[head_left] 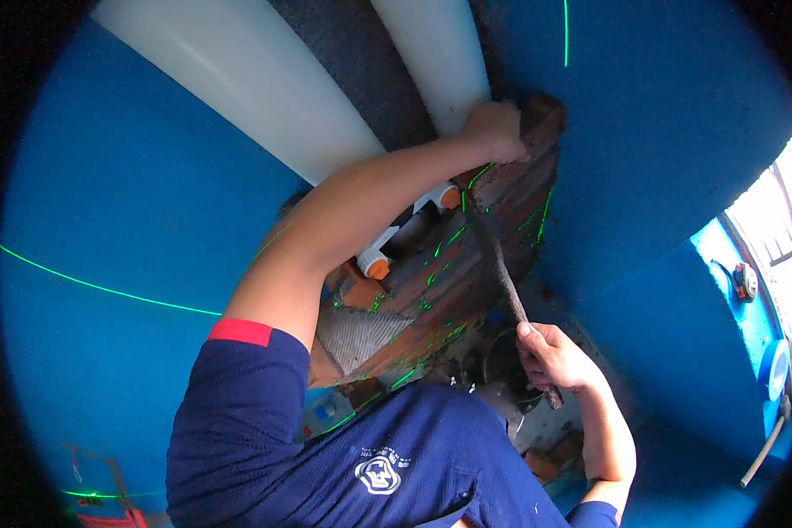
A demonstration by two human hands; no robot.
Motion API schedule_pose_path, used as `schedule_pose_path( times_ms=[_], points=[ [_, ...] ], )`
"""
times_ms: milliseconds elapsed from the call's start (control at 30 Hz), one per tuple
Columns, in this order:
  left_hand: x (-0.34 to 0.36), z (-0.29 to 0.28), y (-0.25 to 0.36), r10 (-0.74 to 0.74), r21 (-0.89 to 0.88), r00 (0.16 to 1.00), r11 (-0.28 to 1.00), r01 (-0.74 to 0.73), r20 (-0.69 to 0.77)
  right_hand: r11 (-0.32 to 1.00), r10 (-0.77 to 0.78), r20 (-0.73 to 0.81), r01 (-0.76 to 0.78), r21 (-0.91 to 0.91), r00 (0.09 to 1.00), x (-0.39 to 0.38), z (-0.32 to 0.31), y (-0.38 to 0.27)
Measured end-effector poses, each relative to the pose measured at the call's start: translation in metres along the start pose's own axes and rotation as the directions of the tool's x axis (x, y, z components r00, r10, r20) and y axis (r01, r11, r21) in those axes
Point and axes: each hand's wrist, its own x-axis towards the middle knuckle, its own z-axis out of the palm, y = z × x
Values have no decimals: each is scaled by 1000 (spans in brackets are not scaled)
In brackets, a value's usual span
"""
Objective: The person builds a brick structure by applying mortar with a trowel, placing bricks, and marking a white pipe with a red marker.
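Note:
My right hand [550, 356] is closed round a long, thin, rough grey-brown rod [509, 290], gripping it near its lower end. The rod slants up and left, and its darker far end meets the face of a reddish-brown brick structure [466, 273]. My left arm stretches across the view to the structure's top end. There my left hand [497, 130] is curled beside a white pipe [440, 62], its fingertips mostly hidden. Below my left forearm, white fittings with orange caps [377, 267] stick out by a dark opening. A grey ridged patch [361, 341] covers part of the brickwork.
Blue walls [123, 194] rise on both sides. A second, wider white pipe [246, 79] runs up to the left. Green laser lines cross walls and bricks. Rubble [546, 462] lies low down. At right, a tape measure [745, 282] and a blue roll [773, 370] rest on a ledge.

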Motion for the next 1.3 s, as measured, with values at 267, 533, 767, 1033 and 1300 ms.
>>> schedule_pose_path(
  times_ms=[267, 533, 767, 1033, 1300],
  points=[
    [1, -3, 3, 27, 36, 996, 999, -30, 84, 998, -14, -35, 16, 54, 999, -1, 11, 4],
    [2, -1, -2, 10, 89, 999, 996, -14, 38, 982, -179, -130, 169, -83, 975, -3, 21, 22],
    [0, -8, 0, 13, 74, 999, 997, -16, 40, 966, -217, -238, 243, 88, 947, -30, 34, 89],
    [-11, -10, -1, 20, 37, 999, 999, -19, -31, 931, 53, -306, 63, 359, 950, -78, 27, 120],
    [-5, -1, -9, 77, 20, 996, 997, -76, -45, 909, 115, -390, 61, 411, 913, -99, 20, 127]
  ],
)
